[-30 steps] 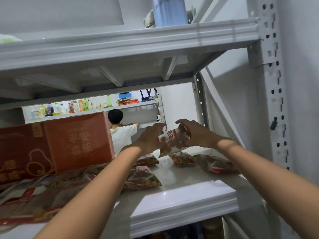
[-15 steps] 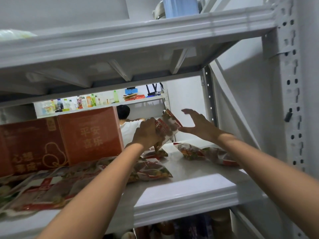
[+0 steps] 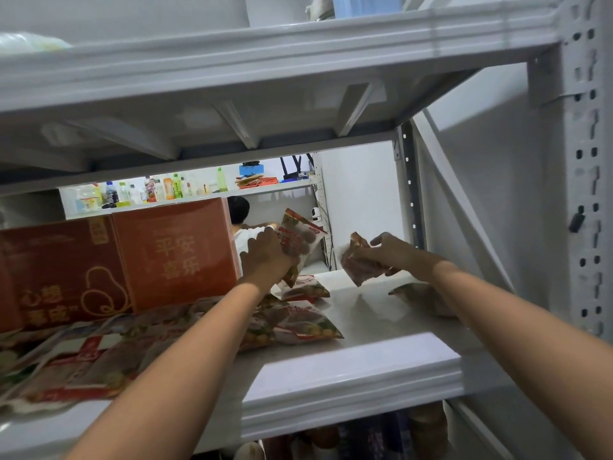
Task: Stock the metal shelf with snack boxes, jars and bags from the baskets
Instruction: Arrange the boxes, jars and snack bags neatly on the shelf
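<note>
Since half a second ago my right hand (image 3: 394, 252) has lifted a second snack bag (image 3: 360, 265) off the metal shelf (image 3: 348, 370), fingers grasping it; my left hand (image 3: 265, 257) grips the first snack bag (image 3: 300, 235) upright nearby.

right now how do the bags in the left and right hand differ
The left bag stands nearly upright in the left hand; the right bag is tilted in the right hand. The left bag shows bright red and white print; the right bag looks dull brown and blurred. The left bag is higher; the right bag's corner is close to the shelf. Both are small snack bags.
</note>
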